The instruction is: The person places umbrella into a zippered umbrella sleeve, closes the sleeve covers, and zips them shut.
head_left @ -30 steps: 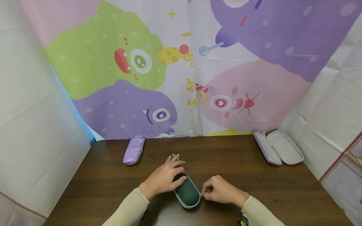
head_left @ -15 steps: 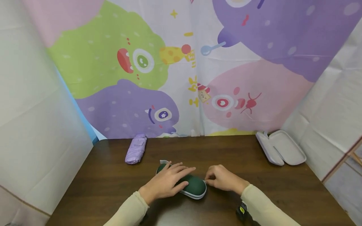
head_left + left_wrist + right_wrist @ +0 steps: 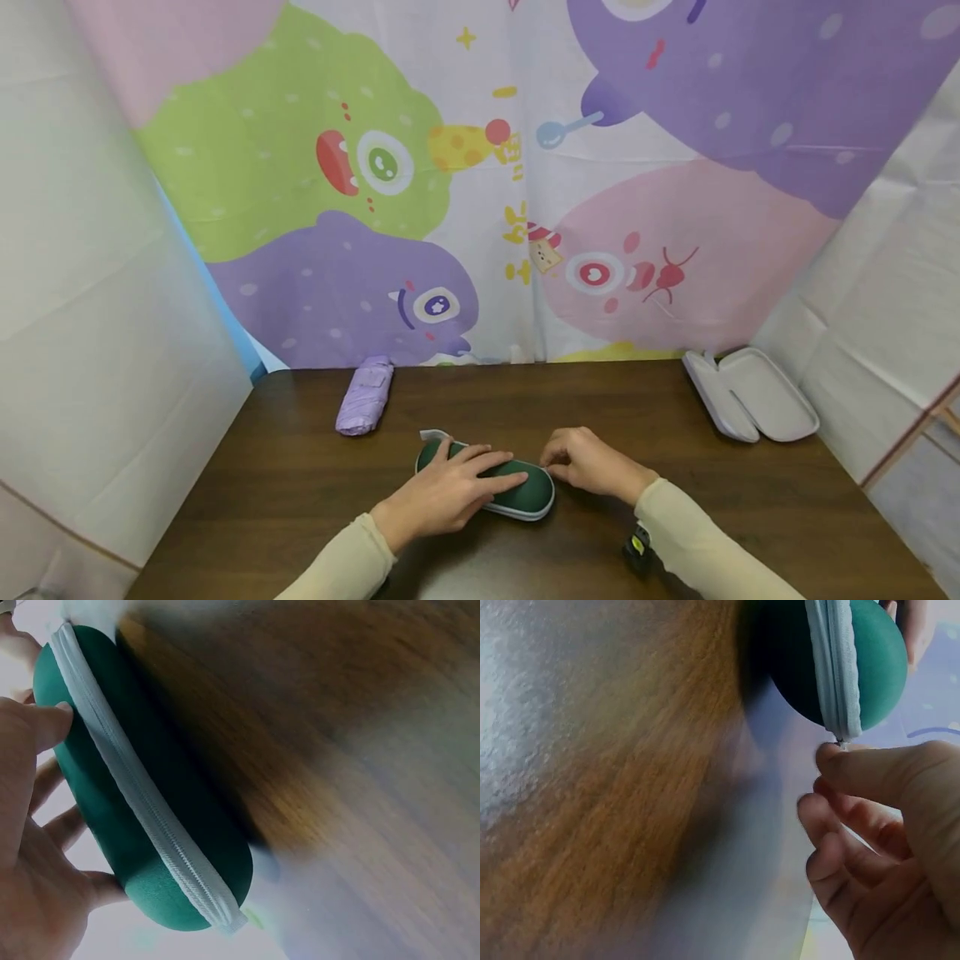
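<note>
A green zip-up glasses case [image 3: 531, 493] with a pale grey zipper band [image 3: 146, 799] lies on the dark wooden table, its zip side facing me. My left hand [image 3: 442, 492] rests across its top with fingers spread and fairly straight, and the thumb touches the case. At the case's right end, my right hand [image 3: 596, 462] pinches the small zipper pull [image 3: 841, 742] between thumb and index finger, mostly covering it. The other right fingers are loosely curled. Both halves of the case meet along the band. A loose grey tab [image 3: 433, 434] sticks out at the left end.
A folded purple umbrella [image 3: 365, 396] lies at the back left of the table [image 3: 300, 508]. At the back right an unzipped pale case [image 3: 768, 396] lies spread apart. A cartoon-printed curtain [image 3: 495, 317] hangs behind, with white sheets at both sides.
The green case has turned from pointing steeply towards me to lying more crosswise, its right end swinging right and away. My left hand has shifted on it; my right hand has moved away from me.
</note>
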{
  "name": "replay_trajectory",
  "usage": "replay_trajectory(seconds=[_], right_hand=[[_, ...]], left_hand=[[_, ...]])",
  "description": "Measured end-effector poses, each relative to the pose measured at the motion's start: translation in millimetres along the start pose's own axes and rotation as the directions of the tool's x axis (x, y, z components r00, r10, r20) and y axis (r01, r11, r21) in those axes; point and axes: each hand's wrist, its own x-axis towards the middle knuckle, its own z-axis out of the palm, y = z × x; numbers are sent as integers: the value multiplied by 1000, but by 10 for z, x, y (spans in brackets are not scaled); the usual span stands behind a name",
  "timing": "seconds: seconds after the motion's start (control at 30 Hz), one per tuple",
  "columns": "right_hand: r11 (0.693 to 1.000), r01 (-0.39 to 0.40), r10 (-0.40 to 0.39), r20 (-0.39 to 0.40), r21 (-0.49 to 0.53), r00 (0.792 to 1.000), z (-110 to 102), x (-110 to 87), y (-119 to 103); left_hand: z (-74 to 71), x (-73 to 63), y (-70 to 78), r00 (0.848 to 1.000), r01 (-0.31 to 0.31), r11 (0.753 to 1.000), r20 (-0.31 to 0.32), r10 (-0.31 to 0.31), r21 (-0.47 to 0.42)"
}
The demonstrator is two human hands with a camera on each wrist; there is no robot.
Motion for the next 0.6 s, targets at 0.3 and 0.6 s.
replay_trajectory(seconds=[0.3,0.6], right_hand=[[999,-43,41,75,28,996,-3,35,-11],[990,-77,68,79,119,995,23,23,35]], left_hand=[[-4,31,-21,999,16,1000,45,-15,-21],[-9,25,-20,1000,9,999,28,-8,-34]])
